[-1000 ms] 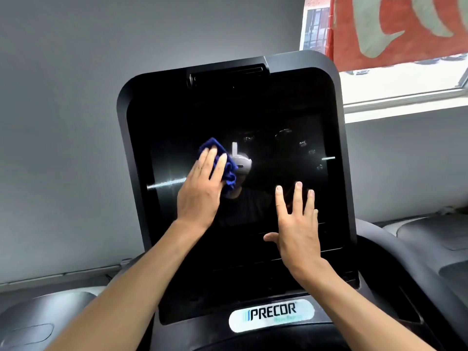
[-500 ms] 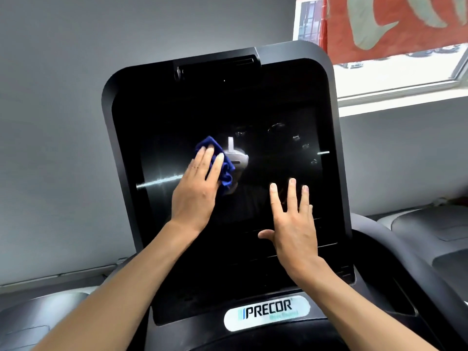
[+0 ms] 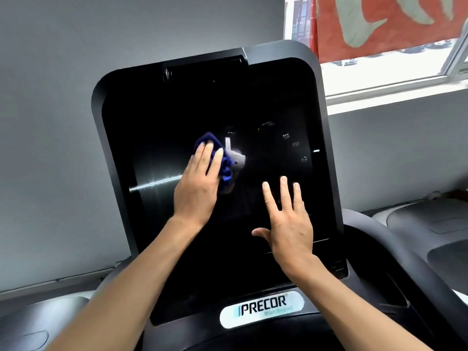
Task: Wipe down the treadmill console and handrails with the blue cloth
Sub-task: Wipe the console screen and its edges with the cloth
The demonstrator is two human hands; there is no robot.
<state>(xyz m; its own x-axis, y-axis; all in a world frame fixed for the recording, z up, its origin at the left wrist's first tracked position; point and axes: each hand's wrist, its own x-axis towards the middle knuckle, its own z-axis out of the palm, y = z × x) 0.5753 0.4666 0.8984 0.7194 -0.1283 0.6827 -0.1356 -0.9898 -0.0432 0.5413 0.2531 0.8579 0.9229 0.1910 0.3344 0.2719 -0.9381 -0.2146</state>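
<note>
Blue crumpled cloth [image 3: 222,163] (bunched) against glossy console [image 3: 202,102]

Both forearms are bare from the lower edge of the frame up to the wrists, with no sleeve showing on either. The left hand [image 3: 200,183] and the right hand [image 3: 291,224] wear no gloves, rings, watch or wristband. Fingernails are short and unpainted.
</note>
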